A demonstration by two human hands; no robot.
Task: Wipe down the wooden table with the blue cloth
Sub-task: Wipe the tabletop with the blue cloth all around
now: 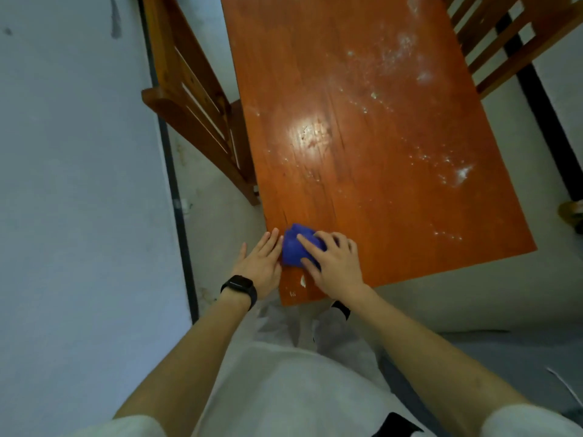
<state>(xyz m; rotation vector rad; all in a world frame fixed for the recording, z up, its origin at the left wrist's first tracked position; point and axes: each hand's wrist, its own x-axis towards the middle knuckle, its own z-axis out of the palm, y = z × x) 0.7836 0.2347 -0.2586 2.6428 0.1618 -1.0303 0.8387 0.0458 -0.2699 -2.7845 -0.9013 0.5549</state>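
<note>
We see one blue cloth (291,247) bunched at the near left corner of the desk (378,190). Our right grip (334,263) covers it, fingers curled round the cloth. Our left grip (262,263) lies flat with straight fingers at the left edge, touching the cloth. Two wooden chairs: left chair (189,89), far-right chair (504,36).

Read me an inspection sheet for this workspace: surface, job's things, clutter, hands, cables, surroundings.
Surface: wooden table, white specks mostly over its far and right parts.
Job's things: blue cloth, bunched at the near left corner.
Clutter: nothing seen.
Hands: right hand grips the cloth; left hand flat beside it at the table's edge.
Cables: nothing seen.
Surroundings: wooden chair at left, second chair far right, pale wall left.
</note>
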